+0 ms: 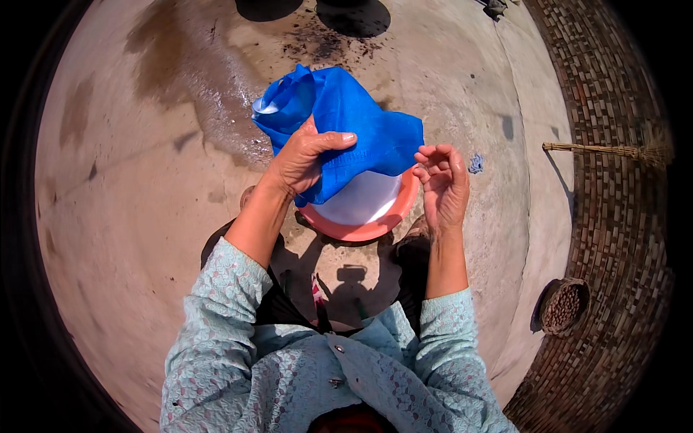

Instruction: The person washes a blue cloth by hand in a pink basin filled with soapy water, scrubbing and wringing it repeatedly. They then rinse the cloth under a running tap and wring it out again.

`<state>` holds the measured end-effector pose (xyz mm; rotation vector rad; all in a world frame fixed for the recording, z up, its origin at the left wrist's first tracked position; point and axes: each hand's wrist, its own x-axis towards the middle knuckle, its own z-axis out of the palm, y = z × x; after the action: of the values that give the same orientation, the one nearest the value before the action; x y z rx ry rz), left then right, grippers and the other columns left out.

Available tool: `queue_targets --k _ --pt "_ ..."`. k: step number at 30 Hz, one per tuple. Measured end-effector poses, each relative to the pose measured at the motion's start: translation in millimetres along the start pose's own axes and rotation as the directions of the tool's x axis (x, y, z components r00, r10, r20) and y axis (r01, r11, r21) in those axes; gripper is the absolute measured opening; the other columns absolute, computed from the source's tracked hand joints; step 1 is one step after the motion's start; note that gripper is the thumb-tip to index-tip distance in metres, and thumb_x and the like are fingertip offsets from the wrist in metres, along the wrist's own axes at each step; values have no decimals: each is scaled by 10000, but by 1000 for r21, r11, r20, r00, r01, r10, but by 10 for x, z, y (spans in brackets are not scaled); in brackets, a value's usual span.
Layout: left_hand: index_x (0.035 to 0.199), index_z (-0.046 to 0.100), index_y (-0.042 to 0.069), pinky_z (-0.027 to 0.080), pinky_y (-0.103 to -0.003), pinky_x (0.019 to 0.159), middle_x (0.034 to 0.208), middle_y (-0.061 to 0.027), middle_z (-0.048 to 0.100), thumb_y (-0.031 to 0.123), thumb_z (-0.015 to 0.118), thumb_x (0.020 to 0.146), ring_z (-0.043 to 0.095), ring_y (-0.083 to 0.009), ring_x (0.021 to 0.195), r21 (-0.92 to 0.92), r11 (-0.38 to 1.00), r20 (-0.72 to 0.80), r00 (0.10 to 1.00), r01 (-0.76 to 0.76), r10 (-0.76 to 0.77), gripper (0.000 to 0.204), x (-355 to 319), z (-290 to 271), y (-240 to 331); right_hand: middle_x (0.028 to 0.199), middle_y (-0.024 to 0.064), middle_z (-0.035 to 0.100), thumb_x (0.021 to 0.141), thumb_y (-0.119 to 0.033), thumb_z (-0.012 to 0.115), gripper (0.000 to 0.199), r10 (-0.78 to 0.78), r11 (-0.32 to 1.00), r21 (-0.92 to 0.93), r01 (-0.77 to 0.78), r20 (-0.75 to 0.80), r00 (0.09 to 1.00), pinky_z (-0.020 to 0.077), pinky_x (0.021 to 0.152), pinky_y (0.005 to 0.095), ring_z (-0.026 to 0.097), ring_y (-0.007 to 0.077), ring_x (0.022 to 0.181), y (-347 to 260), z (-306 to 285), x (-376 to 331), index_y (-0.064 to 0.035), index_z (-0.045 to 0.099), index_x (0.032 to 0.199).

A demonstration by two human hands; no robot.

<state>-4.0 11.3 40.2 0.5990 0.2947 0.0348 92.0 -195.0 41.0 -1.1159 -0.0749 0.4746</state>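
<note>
My left hand (302,155) grips a bunched bright blue cloth (350,119), thumb lying across its top. The kind of garment, if it is one, cannot be made out. Its upper left end is folded open, with a white patch inside. Beside the cloth's right corner is my right hand (443,184), palm turned up and fingers loosely curled and apart, holding nothing that I can see. Below the cloth stands a salmon-pink basin (354,231) filled with something white, like suds; the cloth hides its far part.
Wet patches mark the concrete floor (130,216) at the far left. A small blue scrap (476,163) lies right of my right hand. Further right are a straw broom (606,150) and a round container of brown lumps (564,308) by a brick strip (613,238). Dark round vessels (354,16) stand at the far edge.
</note>
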Motion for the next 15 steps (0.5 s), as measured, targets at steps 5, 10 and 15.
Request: queue_targets --k 5,10,15 --pt "1402 174 75 421 -398 970 1292 -115 414 56 691 740 457 -235 1176 185 981 43 998 -56 49 840 31 139 -238 1270 148 415 559 -469 830 1026 -29 933 -339 117 255 967 389 959 382 426 284 1186 238 282 -182 -57 318 1347" --pt "1428 74 72 428 -366 942 1351 -104 329 24 641 725 400 -207 1217 170 982 167 984 -87 58 905 38 160 -282 1352 177 319 497 -405 875 1166 -249 385 -784 487 420 873 342 993 430 353 307 1237 352 396 -267 -56 220 1397" --pt "1377 273 55 488 -277 767 1100 -75 557 43 585 747 601 -136 891 430 903 109 992 9 -61 703 36 36 -190 1033 41 613 836 13 583 296 -288 735 -588 337 178 941 426 868 267 567 125 952 395 248 -194 -37 588 1128"
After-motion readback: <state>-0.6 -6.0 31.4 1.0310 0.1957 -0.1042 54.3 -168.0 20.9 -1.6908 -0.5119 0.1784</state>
